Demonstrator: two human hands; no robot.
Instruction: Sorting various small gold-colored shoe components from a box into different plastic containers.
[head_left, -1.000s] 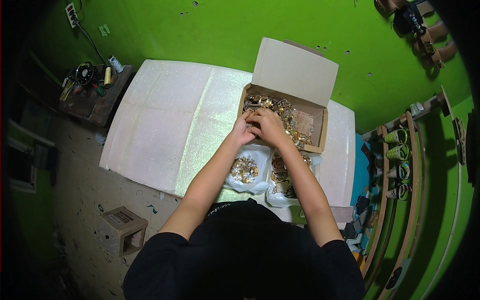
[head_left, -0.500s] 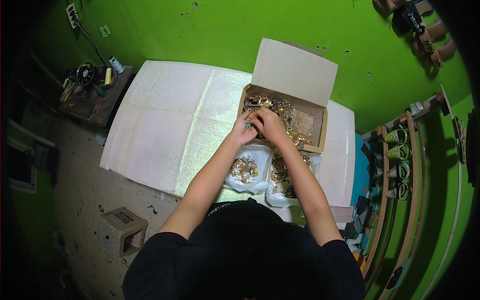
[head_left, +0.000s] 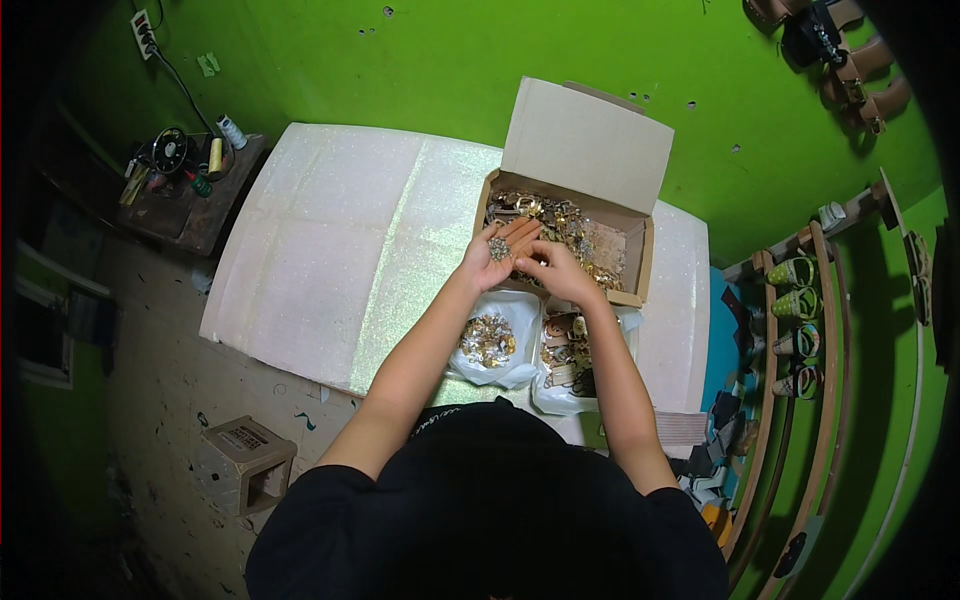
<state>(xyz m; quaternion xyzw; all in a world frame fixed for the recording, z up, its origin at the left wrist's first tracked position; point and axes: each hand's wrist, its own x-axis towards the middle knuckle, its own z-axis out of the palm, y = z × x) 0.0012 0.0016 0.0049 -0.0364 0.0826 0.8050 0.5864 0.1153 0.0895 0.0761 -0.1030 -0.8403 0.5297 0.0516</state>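
Note:
My left hand (head_left: 485,262) is palm up over the near left part of an open cardboard box (head_left: 648,262), its fingers stretched out. A silvery, glittering ornament (head_left: 497,248), or a cluster of small ones, lies on that palm. My right hand (head_left: 560,274) is beside the left fingers, thumb and fingers drawn together; anything between them is too small to make out. Gold and silver metal ornaments and buckles (head_left: 565,222) fill much of the box. Nearer to me stand a plastic-lined container of shiny pieces (head_left: 488,340) and a white tray (head_left: 565,402) holding more buckles, partly hidden by my right forearm.
The box's lid (head_left: 588,130) stands raised against the green wall. Beneath everything is a table with a pale glittery cover (head_left: 330,230). At the right is a wooden rack (head_left: 830,380) with sandals; at the left, a small stand (head_left: 190,215) with thread spools. A wooden stool (head_left: 245,465) is on the floor.
My left hand has opened out flat, showing the silvery ornament on its palm. My right hand has shifted slightly toward me and to the right, off the palm.

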